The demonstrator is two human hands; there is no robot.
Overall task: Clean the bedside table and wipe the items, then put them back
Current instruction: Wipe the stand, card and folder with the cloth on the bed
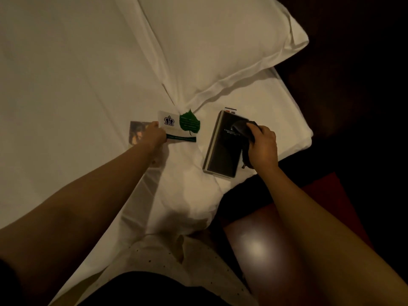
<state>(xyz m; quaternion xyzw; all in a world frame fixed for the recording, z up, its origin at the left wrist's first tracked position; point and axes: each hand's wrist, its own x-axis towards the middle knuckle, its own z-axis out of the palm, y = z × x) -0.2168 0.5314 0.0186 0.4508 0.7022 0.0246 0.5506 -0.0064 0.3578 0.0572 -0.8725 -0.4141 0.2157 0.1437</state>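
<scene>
Several bedside items lie on the white bed sheet (66, 85). My left hand (152, 134) pinches the left edge of a white card (171, 127) with a dark logo and a dark strip. A green leaf-shaped card (189, 123) rests on its right end. A picture card (135, 133) lies under my left hand. To the right lies a dark book-like folder (223, 149). My right hand (263, 146) holds a dark cloth (244, 128) pressed on the folder's upper right part.
A white pillow (220, 45) lies behind the items. A small card (230, 110) peeks out behind the folder's top. A glossy reddish-brown bedside table top (256, 235) shows at lower right, beside the bed's edge. The floor to the right is dark.
</scene>
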